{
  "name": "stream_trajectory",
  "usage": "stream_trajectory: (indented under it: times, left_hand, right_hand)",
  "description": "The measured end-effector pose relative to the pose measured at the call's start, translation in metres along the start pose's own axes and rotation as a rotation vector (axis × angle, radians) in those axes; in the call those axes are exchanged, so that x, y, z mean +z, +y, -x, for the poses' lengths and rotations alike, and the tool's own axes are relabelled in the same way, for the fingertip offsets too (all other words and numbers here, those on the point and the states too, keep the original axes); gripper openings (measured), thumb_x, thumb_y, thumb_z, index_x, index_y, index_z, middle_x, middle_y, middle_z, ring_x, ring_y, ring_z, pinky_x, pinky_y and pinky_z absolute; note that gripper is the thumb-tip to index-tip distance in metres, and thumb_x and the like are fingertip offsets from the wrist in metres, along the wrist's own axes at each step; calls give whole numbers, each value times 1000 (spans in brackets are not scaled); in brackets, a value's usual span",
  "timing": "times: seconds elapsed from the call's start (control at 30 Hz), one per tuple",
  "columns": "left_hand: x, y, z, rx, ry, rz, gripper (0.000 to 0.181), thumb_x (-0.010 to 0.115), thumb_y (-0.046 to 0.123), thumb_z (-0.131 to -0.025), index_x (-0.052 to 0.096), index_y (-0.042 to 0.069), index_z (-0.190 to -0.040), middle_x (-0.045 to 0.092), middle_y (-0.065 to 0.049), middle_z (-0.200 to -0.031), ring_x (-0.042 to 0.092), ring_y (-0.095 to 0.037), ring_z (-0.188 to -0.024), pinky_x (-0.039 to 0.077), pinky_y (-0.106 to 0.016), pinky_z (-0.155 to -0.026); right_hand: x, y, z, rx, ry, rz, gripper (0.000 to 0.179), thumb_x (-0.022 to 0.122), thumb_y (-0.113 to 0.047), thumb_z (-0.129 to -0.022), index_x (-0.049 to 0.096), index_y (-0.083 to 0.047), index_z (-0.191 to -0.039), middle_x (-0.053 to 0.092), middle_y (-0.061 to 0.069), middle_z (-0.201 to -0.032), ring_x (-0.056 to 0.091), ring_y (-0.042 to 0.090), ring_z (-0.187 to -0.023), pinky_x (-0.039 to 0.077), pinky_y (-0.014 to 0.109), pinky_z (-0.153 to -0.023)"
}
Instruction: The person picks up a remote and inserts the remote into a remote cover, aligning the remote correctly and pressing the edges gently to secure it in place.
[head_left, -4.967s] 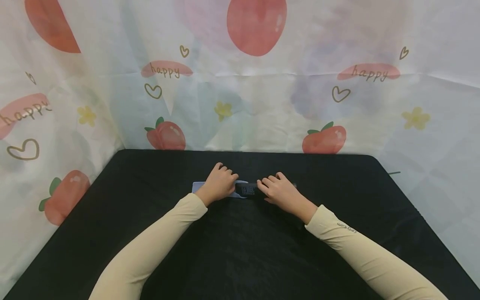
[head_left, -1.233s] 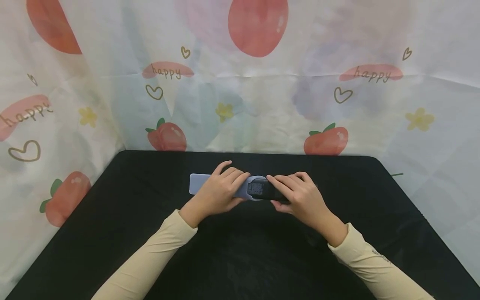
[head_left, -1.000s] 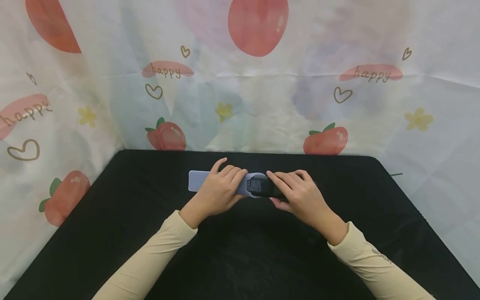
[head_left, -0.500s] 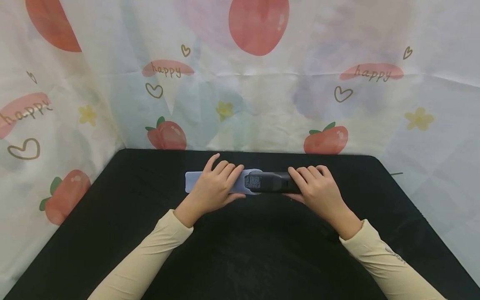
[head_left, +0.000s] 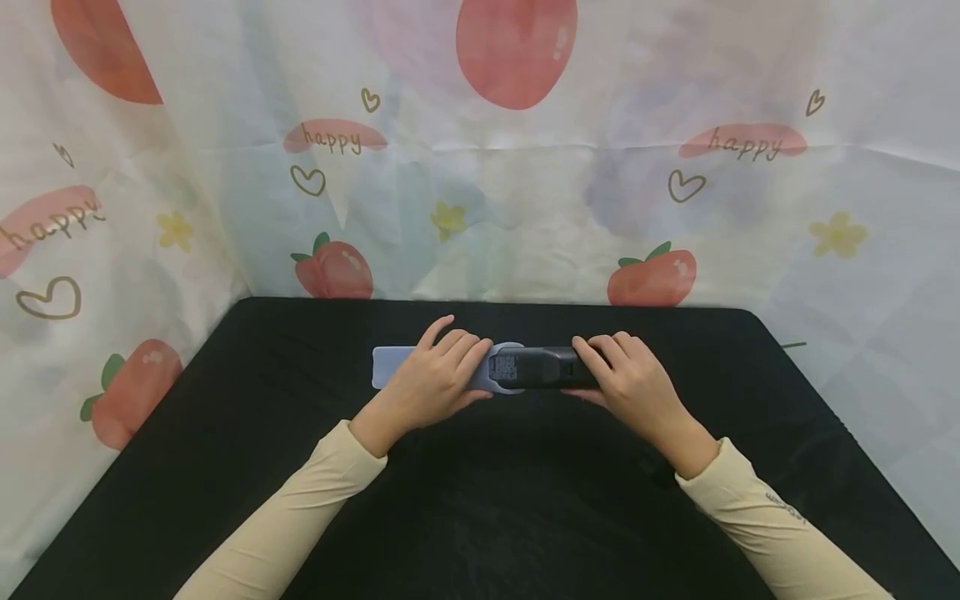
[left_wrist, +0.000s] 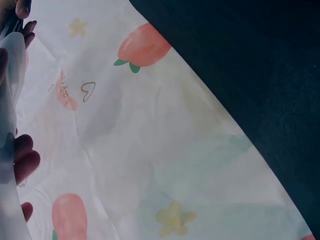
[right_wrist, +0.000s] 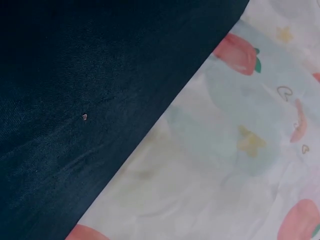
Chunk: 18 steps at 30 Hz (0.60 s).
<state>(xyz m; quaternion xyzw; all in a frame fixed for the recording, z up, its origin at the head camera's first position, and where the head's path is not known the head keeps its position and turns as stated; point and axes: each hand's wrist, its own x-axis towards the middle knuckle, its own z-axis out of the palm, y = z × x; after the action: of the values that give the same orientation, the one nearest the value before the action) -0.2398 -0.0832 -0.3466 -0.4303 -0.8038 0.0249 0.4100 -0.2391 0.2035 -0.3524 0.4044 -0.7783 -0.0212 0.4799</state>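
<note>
A long device has a flat pale blue part [head_left: 392,367] on the left and a black part [head_left: 536,367] with small printed text on the right; its exact kind is unclear. My left hand [head_left: 431,375] grips the pale blue part, fingers over the top and thumb along the near side. The right end of the black part is in my right hand [head_left: 637,383], which hides that end. In the left wrist view, fingertips [left_wrist: 26,162] curl past the pale part's edge at far left. Neither the right hand nor the device shows in the right wrist view.
Below the hands spreads a black-covered table [head_left: 480,517]. A pale cloth backdrop [head_left: 525,225] with printed fruit, hearts and flowers rises behind it and along the sides. A tiny light speck [right_wrist: 85,117] lies on the black cover.
Compared with five seconds ago, the device looks larger and its black part shows more. My right hand has shifted right along it during the last second; since half a second ago, little has moved.
</note>
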Motion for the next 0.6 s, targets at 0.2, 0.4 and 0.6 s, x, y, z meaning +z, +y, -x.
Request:
stream_trajectory:
  times: [0.2, 0.4, 0.6]
  left_hand:
    - [-1, 1, -3, 15, 1, 17, 60, 74, 46, -76, 57, 5, -116, 65, -4, -103, 59, -19, -97, 37, -45, -104]
    - [-2, 3, -4, 20, -14, 0, 60, 75, 45, -75, 57, 6, -116, 65, -4, -103, 59, -19, -98, 38, -45, -104]
    - [-2, 5, -4, 18, -20, -14, 60, 76, 44, -75, 57, 6, -117, 65, -4, -104, 59, -19, -99, 37, -45, -105]
  right_hand:
    - [-1, -5, -3, 18, -16, -31, 55, 71, -41, -79, 60, 4, -108, 60, 17, -85, 54, 31, -69, 49, 41, -64]
    - [0, -10, -5, 55, 7, -73, 51, 67, -39, -83, 61, 4, -109, 60, 18, -85, 53, 31, -69, 48, 42, -64]
    - [1, -14, -8, 74, 47, -96, 56, 37, -45, -98, 61, 5, -108, 59, 18, -83, 52, 31, -67, 48, 42, -62]
